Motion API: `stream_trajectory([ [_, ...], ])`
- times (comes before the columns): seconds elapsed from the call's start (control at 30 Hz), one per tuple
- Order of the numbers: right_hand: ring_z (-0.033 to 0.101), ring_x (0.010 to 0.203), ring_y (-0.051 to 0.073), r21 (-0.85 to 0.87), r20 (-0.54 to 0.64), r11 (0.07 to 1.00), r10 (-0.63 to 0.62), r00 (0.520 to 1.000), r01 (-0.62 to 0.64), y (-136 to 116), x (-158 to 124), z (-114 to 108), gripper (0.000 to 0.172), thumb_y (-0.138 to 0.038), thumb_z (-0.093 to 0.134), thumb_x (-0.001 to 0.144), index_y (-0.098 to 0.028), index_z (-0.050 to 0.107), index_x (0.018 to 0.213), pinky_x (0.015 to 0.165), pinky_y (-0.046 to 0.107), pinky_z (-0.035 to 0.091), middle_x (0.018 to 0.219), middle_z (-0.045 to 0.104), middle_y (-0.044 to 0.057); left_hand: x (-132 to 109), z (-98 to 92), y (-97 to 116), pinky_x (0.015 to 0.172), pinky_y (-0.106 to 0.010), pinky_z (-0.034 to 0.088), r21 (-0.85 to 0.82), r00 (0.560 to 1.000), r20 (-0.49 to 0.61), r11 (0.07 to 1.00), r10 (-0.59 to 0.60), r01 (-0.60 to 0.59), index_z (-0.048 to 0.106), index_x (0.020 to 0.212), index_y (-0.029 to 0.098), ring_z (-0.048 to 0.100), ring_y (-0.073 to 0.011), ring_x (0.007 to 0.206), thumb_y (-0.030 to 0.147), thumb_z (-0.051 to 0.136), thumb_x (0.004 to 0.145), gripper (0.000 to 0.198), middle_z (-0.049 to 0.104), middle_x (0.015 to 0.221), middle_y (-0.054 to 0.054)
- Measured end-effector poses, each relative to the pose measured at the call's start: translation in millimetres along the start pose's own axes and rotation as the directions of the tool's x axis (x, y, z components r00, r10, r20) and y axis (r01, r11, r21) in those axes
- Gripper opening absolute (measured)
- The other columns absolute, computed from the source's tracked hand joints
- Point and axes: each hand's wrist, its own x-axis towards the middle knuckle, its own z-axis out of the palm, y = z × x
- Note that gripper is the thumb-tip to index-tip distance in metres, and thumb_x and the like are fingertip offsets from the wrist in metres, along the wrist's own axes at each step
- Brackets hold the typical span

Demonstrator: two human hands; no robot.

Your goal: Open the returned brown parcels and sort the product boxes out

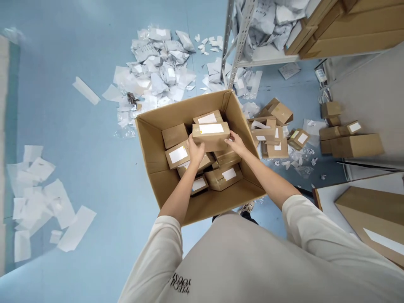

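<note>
Between my two hands is a small brown cardboard box (211, 141) with a white label on its upper side. My left hand (196, 150) grips its left end, fingers partly hidden behind the box. My right hand (236, 142) holds the right end with thumb and fingertips. Below and around it, a large open carton (176, 110) contains several more small boxes. Among them are a labelled box (177, 155) at the left, a taped box (224, 177) toward the near side, and a box (207, 118) just beyond the held one.
Grey plastic mailer bags (160, 59) lie heaped on the blue floor beyond the carton. White paper sheets (41, 198) are scattered at the left. A metal shelf (241, 40) stands at upper right, with loose small boxes (274, 139) below it. A large box (375, 210) rests at lower right.
</note>
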Motion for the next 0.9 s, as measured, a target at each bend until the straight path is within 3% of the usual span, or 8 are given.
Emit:
stream_trajectory([
  [0.1, 0.063, 0.148, 0.038, 0.052, -0.041, 0.998, 0.029, 0.999, -0.027, -29, -26, -23, 0.087, -0.057, 0.081, 0.088, -0.026, 0.058, 0.166, 0.132, 0.059, 0.046, 0.163, 0.062, 0.014, -19, -7.6, 46, 0.141, -0.054, 0.028, 0.027, 0.996, -0.02, 0.996, 0.085, -0.085, 0.044, 0.167, 0.021, 0.042, -0.0375, 0.163, 0.019, 0.076, 0.086, 0.086, 0.049, 0.165, -0.018],
  [0.23, 0.059, 0.151, 0.039, 0.059, -0.098, 0.991, -0.111, 0.989, 0.117, -70, -64, -73, 0.09, -0.063, 0.079, 0.091, -0.027, 0.053, 0.17, 0.134, 0.06, 0.044, 0.17, 0.055, 0.014, -46, -3.2, 110, 0.142, -0.054, 0.026, 0.055, 0.972, -0.055, 0.973, 0.227, -0.225, 0.042, 0.168, 0.023, 0.039, -0.037, 0.165, 0.02, 0.075, 0.09, 0.084, 0.048, 0.168, -0.017],
  [0.33, 0.054, 0.155, 0.039, 0.052, -0.149, 0.97, -0.229, 0.962, 0.239, -90, -99, -124, 0.092, -0.065, 0.076, 0.094, -0.029, 0.048, 0.174, 0.135, 0.062, 0.04, 0.174, 0.051, 0.013, -70, 15.6, 155, 0.143, -0.051, 0.026, 0.052, 0.946, -0.019, 0.945, 0.324, -0.323, 0.038, 0.171, 0.028, 0.037, -0.0354, 0.168, 0.023, 0.075, 0.093, 0.087, 0.046, 0.173, -0.014],
  [0.43, 0.052, 0.157, 0.038, 0.038, -0.242, 0.957, -0.27, 0.932, 0.287, -92, -139, -178, 0.093, -0.064, 0.076, 0.095, -0.031, 0.044, 0.175, 0.134, 0.062, 0.041, 0.175, 0.049, 0.013, -99, 49.8, 192, 0.143, -0.047, 0.028, 0.021, 0.911, 0.063, 0.912, 0.407, -0.409, 0.037, 0.174, 0.028, 0.036, -0.0337, 0.169, 0.025, 0.076, 0.094, 0.089, 0.045, 0.176, -0.013],
  [0.53, 0.054, 0.155, 0.038, 0.038, -0.347, 0.962, -0.241, 0.906, 0.271, -72, -183, -230, 0.093, -0.061, 0.078, 0.093, -0.029, 0.045, 0.174, 0.132, 0.062, 0.045, 0.173, 0.049, 0.015, -136, 97.7, 215, 0.143, -0.045, 0.028, -0.045, 0.868, 0.171, 0.884, 0.465, -0.465, 0.038, 0.175, 0.028, 0.039, -0.0319, 0.169, 0.026, 0.074, 0.096, 0.087, 0.047, 0.177, -0.011],
  [0.63, 0.058, 0.151, 0.038, 0.051, -0.467, 0.976, -0.166, 0.868, 0.214, -35, -234, -275, 0.093, -0.057, 0.081, 0.088, -0.027, 0.05, 0.171, 0.13, 0.06, 0.048, 0.166, 0.051, 0.017, -178, 154.4, 222, 0.143, -0.047, 0.03, -0.105, 0.829, 0.299, 0.879, 0.473, -0.465, 0.041, 0.174, 0.029, 0.045, -0.0325, 0.166, 0.028, 0.075, 0.095, 0.086, 0.051, 0.176, -0.009],
  [0.77, 0.061, 0.146, 0.037, 0.086, -0.595, 0.99, -0.036, 0.803, 0.108, 22, -303, -320, 0.088, -0.049, 0.082, 0.084, -0.027, 0.057, 0.165, 0.127, 0.057, 0.052, 0.157, 0.054, 0.016, -239, 229.1, 212, 0.14, -0.052, 0.035, -0.134, 0.789, 0.418, 0.889, 0.451, -0.438, 0.041, 0.174, 0.027, 0.049, -0.0337, 0.164, 0.027, 0.079, 0.091, 0.091, 0.055, 0.172, -0.011],
  [0.9, 0.062, 0.143, 0.037, 0.074, -0.659, 0.997, 0.055, 0.75, -0.008, 67, -362, -353, 0.087, -0.043, 0.082, 0.081, -0.026, 0.058, 0.163, 0.132, 0.059, 0.045, 0.148, 0.061, 0.015, -293, 287.3, 194, 0.136, -0.054, 0.042, -0.129, 0.754, 0.503, 0.9, 0.422, -0.417, 0.047, 0.168, 0.026, 0.051, -0.0358, 0.16, 0.022, 0.078, 0.088, 0.086, 0.059, 0.165, -0.014],
])
